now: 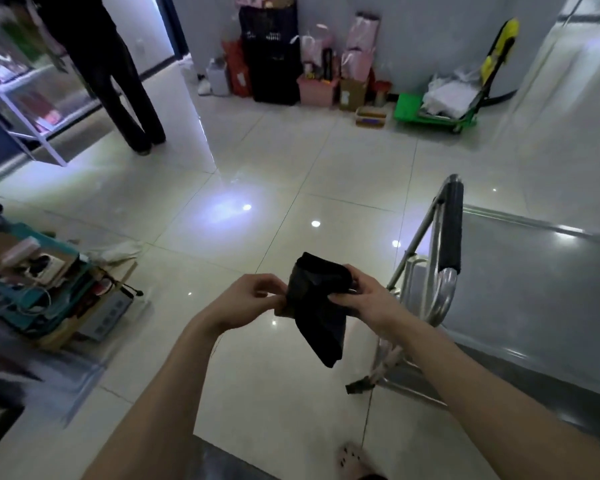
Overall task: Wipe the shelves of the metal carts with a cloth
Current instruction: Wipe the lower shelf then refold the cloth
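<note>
Our forearms (pixel 160 393) reach forward, and between the hands we hold the dark cloth (pixel 321 306) in the air above the floor tiles (pixel 257 237). Our left hand (pixel 253 299) pinches its left edge with curled fingers. The cloth hangs folded, its long axis pointing down. Our right hand (pixel 364 299) grips its upper right side, fingers curled round it. The metal cart's top shelf (pixel 534 289) lies to the right, beyond the padded handle (pixel 451 230) at its left edge, so we judge the right hand nearer for wiping.
</note>
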### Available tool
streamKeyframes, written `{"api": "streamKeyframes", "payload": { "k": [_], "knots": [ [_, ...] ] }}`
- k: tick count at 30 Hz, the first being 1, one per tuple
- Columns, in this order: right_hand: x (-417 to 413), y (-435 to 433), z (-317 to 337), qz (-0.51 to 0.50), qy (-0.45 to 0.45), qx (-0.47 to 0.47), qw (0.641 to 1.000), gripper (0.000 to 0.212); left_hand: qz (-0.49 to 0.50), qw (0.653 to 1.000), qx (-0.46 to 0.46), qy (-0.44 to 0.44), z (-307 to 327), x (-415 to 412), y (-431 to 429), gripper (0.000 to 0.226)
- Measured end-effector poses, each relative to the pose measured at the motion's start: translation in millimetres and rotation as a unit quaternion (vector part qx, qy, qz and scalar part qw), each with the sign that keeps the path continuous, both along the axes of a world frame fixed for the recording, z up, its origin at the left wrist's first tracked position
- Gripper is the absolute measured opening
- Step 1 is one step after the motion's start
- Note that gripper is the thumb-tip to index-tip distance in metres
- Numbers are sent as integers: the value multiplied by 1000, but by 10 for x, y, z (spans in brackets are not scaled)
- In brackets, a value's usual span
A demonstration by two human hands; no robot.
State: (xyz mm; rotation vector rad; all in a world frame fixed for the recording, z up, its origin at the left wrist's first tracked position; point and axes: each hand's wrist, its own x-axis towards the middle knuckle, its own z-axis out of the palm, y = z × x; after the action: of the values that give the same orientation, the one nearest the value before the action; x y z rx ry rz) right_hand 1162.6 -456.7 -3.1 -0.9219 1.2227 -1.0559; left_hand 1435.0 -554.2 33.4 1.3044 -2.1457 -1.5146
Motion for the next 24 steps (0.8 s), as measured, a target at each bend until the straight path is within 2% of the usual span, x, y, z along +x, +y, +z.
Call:
{"api": "streamKeyframes", "payload": {
  "k": [4,8,10,13,15,17,19,22,24],
  "knots": [
    [-194,-561,4,-26,-46,21,998,44,-7,996,48,69,140,-364,-618,29],
    [-374,-1358,-69,-41,-86,57,994,58,-30,995,58,70,113,-783,-1469,21],
    [-470,-1838,-146,-56,-82,93,991,51,-7,994,79,74,73,-1011,-1925,21],
    [-665,-2470,-315,-147,18,164,975,31,92,983,128,90,54,-1312,-2588,20],
    [-828,-2757,-425,-252,104,193,943,31,139,974,149,100,37,-1509,-3016,23],
    [-947,-2974,-420,-304,179,174,919,34,148,975,140,86,18,-1719,-3422,25],
    [-1008,-3182,-367,-292,220,138,920,38,147,974,154,83,5,-1953,-3781,25],
    [-1002,-3609,-309,-222,265,106,932,66,169,962,194,90,-68,-2328,-4347,21],
    [-1049,-3958,-348,-201,348,100,910,72,170,963,193,80,-151,-2600,-4740,20]
  ]
}}
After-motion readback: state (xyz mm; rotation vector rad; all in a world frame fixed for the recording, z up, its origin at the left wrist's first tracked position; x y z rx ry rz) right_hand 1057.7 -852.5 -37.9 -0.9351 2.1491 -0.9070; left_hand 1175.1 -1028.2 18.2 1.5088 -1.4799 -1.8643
